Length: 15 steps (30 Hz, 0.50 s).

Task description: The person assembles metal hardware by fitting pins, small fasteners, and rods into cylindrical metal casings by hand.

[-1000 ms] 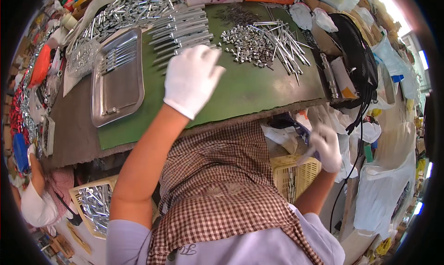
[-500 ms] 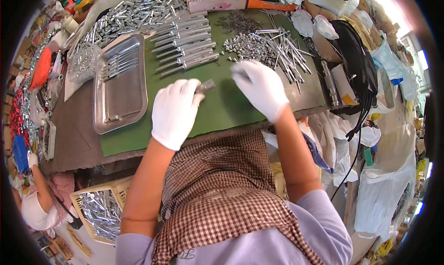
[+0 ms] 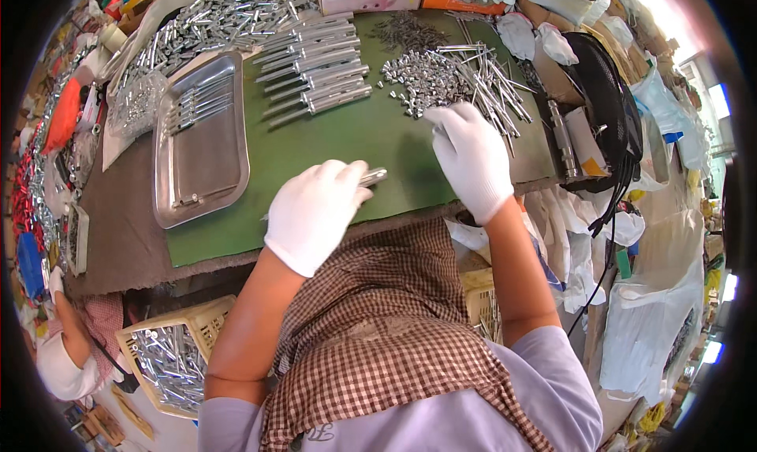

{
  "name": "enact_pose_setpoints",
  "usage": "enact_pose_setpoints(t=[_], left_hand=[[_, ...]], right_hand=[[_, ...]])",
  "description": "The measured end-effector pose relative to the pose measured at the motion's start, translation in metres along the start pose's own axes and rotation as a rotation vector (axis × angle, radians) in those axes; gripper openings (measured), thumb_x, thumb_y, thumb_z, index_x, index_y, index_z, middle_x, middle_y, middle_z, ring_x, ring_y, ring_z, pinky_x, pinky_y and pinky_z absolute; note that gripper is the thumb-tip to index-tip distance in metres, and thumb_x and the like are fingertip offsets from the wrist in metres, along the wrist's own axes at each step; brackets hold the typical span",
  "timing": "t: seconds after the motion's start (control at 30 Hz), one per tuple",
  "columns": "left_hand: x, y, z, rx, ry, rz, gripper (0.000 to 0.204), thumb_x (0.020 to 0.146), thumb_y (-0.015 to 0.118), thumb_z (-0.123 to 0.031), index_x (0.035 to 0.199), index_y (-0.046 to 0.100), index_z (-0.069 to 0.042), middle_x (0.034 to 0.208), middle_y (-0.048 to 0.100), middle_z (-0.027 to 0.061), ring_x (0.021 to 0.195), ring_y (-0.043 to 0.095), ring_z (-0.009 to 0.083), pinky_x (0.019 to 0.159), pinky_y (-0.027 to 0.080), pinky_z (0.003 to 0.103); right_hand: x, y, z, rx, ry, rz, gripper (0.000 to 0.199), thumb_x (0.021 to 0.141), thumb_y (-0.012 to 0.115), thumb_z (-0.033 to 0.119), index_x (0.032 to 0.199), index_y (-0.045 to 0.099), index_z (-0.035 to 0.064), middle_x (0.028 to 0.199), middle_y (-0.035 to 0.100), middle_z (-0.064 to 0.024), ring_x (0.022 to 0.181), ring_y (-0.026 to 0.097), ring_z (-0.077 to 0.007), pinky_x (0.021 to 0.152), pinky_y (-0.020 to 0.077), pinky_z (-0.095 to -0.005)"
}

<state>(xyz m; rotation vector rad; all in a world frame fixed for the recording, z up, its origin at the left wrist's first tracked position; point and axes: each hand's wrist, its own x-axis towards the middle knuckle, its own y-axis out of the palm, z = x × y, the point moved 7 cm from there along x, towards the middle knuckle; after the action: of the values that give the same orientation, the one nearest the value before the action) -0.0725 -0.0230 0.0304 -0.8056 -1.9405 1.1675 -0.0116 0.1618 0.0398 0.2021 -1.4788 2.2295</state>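
Note:
My left hand (image 3: pixel 315 211), in a white knitted glove, is closed around a metal sleeve (image 3: pixel 372 177). The sleeve's bright end sticks out past my fingertips toward the right; the rest is mostly hidden by the glove. My right hand (image 3: pixel 467 158), gloved the same way, hovers at the near edge of a heap of small metal nuts (image 3: pixel 426 77). Its fingers are bent and loosely parted, and I see nothing held in them. Thin metal rods (image 3: pixel 497 97) lie right of the nuts. Assembled sleeves with rods (image 3: pixel 323 77) form a stacked row beyond my left hand.
A steel tray (image 3: pixel 201 172) with several slim parts stands left on the green mat (image 3: pixel 276 162). Loose metal sleeves (image 3: pixel 229 18) pile up at the far left. Dark small pieces (image 3: pixel 406 34) lie behind the nuts. A black bag with cables (image 3: pixel 603 105) sits at right. Another person works at far left.
My right hand has moved right, and its fingers now sit at the edge of the nut heap. My left hand has shifted slightly right and nearer to me, turning the sleeve.

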Motion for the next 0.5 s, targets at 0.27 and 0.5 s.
enact_pose_setpoints(t=[0.27,0.5], left_hand=[[0.016,-0.002,-0.035,-0.051,0.197,0.055,0.029,0.084,0.072,-0.025,0.107,0.065,-0.011,0.086,0.062,0.0055,0.081,0.065,0.0248,0.07,0.052,0.037],[0.009,0.004,-0.026,-0.14,0.071,0.058,0.025,0.085,0.071,-0.021,0.11,0.068,-0.018,0.079,0.06,0.0053,0.069,0.063,0.0255,0.062,0.052,0.037]], right_hand=[[-0.06,0.014,-0.001,1.069,0.626,0.325,0.031,0.103,0.051,0.021,0.121,0.063,-0.0012,0.085,0.07,-0.0037,0.055,0.047,-0.0027,0.05,0.039,-0.0188],[-0.061,0.018,-0.008,0.744,0.571,0.302,0.022,0.097,0.06,0.017,0.103,0.066,-0.0034,0.08,0.07,-0.0096,0.068,0.061,-0.0106,0.066,0.0499,-0.0263]])
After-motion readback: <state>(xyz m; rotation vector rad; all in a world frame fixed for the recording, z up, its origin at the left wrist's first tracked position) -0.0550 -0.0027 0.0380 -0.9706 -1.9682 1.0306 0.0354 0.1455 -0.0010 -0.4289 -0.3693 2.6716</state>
